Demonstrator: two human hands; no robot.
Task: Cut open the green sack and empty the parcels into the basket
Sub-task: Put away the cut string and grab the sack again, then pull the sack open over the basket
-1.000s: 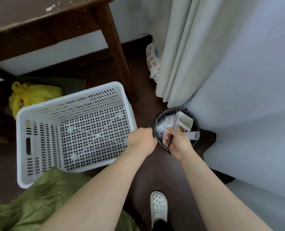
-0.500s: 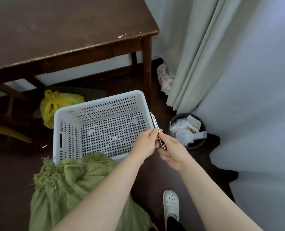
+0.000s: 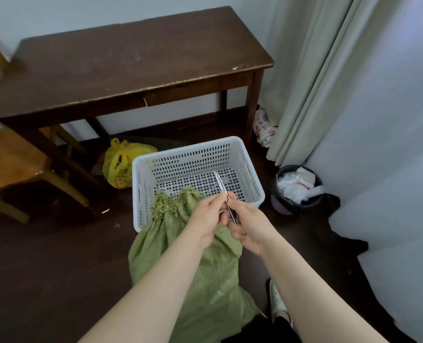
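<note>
A green woven sack (image 3: pixel 205 276) stands on the dark floor, its frayed tied top (image 3: pixel 167 204) leaning over the near rim of a white perforated basket (image 3: pixel 251 174), which holds nothing but that top. My right hand (image 3: pixel 250 226) grips the handle of a thin utility knife (image 3: pixel 222 186), blade pointing up and away over the basket. My left hand (image 3: pixel 209 219) pinches the knife just above the right hand. Both hands hover above the sack's upper part.
A dark wooden table (image 3: pixel 131 63) stands behind the basket, a wooden chair (image 3: pixel 9 164) at left. A yellow plastic bag (image 3: pixel 121 162) lies under the table. A black waste bin (image 3: pixel 298 191) with rubbish sits right of the basket beside a curtain (image 3: pixel 312 78). My white shoe (image 3: pixel 278 303) is on the floor at the sack's right.
Both hands came away from over the waste bin, leftward to above the sack and basket, carrying the knife. The view rose, so the table top and sack now show.
</note>
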